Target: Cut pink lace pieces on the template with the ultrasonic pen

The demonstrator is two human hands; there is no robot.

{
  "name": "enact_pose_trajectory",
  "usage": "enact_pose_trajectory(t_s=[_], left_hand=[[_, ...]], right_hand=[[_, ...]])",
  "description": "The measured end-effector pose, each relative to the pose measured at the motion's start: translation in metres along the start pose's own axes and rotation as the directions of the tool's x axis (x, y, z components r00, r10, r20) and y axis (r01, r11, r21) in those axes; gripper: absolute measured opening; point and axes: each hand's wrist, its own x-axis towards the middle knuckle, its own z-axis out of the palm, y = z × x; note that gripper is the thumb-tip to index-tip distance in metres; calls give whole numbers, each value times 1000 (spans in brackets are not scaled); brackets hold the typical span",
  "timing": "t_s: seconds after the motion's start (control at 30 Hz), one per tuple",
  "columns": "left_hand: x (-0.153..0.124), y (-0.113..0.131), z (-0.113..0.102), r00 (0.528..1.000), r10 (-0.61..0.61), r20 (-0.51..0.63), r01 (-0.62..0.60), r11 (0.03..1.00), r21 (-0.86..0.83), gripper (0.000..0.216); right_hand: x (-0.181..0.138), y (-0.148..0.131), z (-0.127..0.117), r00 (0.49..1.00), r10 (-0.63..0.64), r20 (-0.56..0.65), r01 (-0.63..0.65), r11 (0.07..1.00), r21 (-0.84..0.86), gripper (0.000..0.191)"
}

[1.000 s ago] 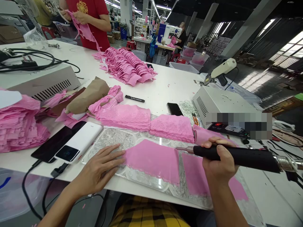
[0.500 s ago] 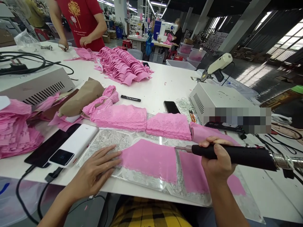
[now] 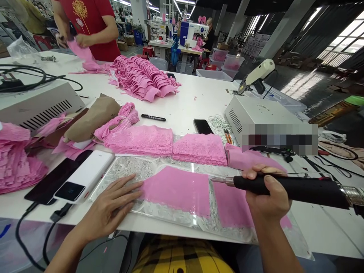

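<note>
Pink, the panel [image 3: 178, 191] is lying flat on the board [image 3: 131, 163], between the two hands, its long axis running left to right and dipping slightly toward the right. The left hand [image 3: 116, 203] is resting spread and flat, gripping nothing, its fingertips meeting the panel's left corner. Well off to the right, the right hand [image 3: 274, 203] is clamping its fingers and thumb round the black handle of a tool [image 3: 309, 189]. That tool is running nearly level and pointing leftward, so its tip [image 3: 220, 181] is standing just beside the panel's upper right corner, by the gap before the second panel [image 3: 231, 204], which the right hand and wrist are partly hiding. Of the bare hands the left is sitting nearer, yet the tool is carrying the right one's reach to the opposite edge. Whether the tip is touching the board or hovering, this angle is not telling. Compared with a second ago, the tip is showing slightly farther right, off the corner it was overlapping, while the left hand is keeping its place. Across the table [image 3: 186, 102], a person in red [image 3: 93, 32] is lifting cloth [image 3: 82, 52] that was lying down half a second ago.
</note>
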Motion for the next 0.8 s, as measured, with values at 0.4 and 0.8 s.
enact_pose_trajectory(t_s=[0.4, 0.8], left_hand=[[-1, 1, -1, 998, -53, -18, 52, 996, -77, 45], [0, 2, -1, 999, -43, -1, 42, 998, -56, 46]], right_hand=[[-4, -2, -5, 997, 28, 66, -29, 1000, 1, 16], [-8, 1, -2, 994, 7, 105, -8, 1000, 8, 14]])
